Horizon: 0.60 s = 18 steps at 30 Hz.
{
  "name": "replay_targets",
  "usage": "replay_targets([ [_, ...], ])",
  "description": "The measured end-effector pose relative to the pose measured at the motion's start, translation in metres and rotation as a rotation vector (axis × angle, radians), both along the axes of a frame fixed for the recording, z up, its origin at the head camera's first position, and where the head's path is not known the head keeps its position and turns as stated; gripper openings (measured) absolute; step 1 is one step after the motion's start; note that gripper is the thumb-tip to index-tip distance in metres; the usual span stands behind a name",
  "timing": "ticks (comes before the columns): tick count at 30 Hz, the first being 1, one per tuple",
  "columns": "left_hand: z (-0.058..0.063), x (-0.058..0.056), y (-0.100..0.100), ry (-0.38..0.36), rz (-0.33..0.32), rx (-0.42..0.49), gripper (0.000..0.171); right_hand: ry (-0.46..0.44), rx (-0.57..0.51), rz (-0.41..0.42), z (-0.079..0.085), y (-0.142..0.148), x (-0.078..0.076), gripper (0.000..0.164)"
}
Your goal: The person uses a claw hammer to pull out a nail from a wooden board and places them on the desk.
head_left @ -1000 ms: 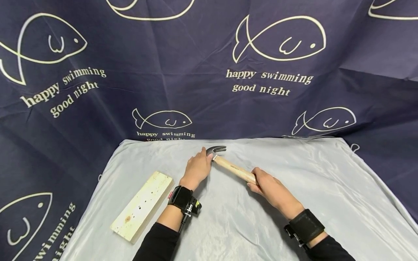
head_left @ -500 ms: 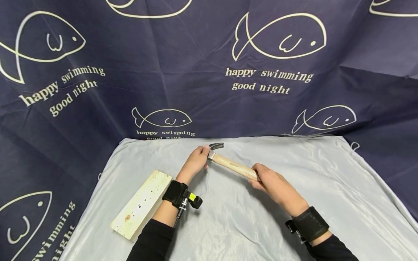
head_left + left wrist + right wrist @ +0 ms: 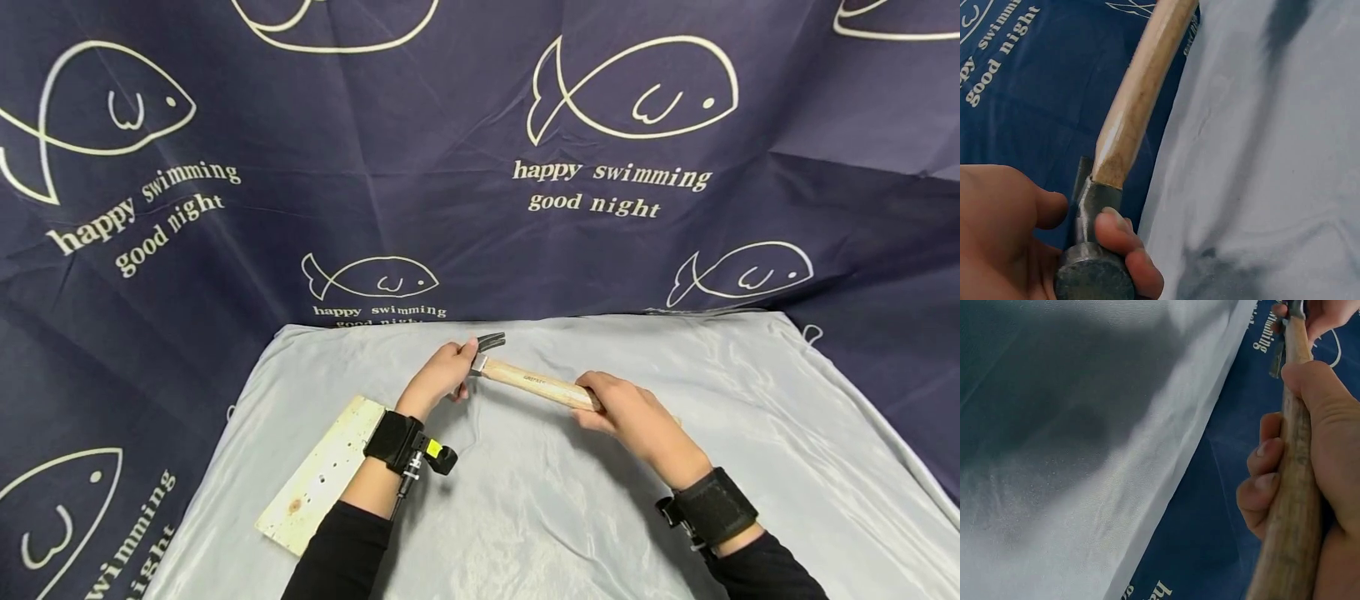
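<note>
A claw hammer [image 3: 534, 383] with a pale wooden handle and dark metal head is held between both hands, above the cloth. My left hand [image 3: 442, 372] grips the head; in the left wrist view its fingers [image 3: 1116, 232] curl round the metal beside the round striking face [image 3: 1094, 278]. The claw [image 3: 491, 342] sticks out past the thumb, pointing right. Farther right, my right hand [image 3: 628, 417] holds the handle near its end. Seen from the right wrist, those fingers [image 3: 1260, 494] wrap the wooden handle [image 3: 1296, 462], the thumb lying along it.
A wooden block [image 3: 322, 475] with several small holes lies to the left, partly hidden by the left forearm. Light grey cloth [image 3: 525, 517] covers the table. A dark blue curtain [image 3: 480, 167] with fish drawings hangs behind and at the sides.
The left hand has rolled and shifted slightly left on the hammer head, its forearm now covering more of the block. The hammer has tilted closer to level; the right hand keeps its hold.
</note>
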State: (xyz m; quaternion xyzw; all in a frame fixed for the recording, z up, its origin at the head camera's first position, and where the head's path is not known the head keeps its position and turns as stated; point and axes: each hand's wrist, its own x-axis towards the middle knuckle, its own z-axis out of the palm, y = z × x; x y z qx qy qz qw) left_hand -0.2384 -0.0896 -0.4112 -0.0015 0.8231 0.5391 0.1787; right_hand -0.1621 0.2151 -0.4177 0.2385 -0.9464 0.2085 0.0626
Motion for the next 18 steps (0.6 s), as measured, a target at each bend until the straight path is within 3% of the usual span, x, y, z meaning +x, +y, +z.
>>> replay_targets([
  [8,-0.0064,0.0031,-0.0032,-0.022,-0.011,-0.084,0.06,0.002,0.039,-0.042,0.0015,-0.0023,-0.0021,0.031],
  [18,-0.0029,0.0087,-0.005,-0.014,0.007,-0.068,0.061,0.056,0.056,-0.042,0.0035,-0.0033,-0.0075,0.031],
])
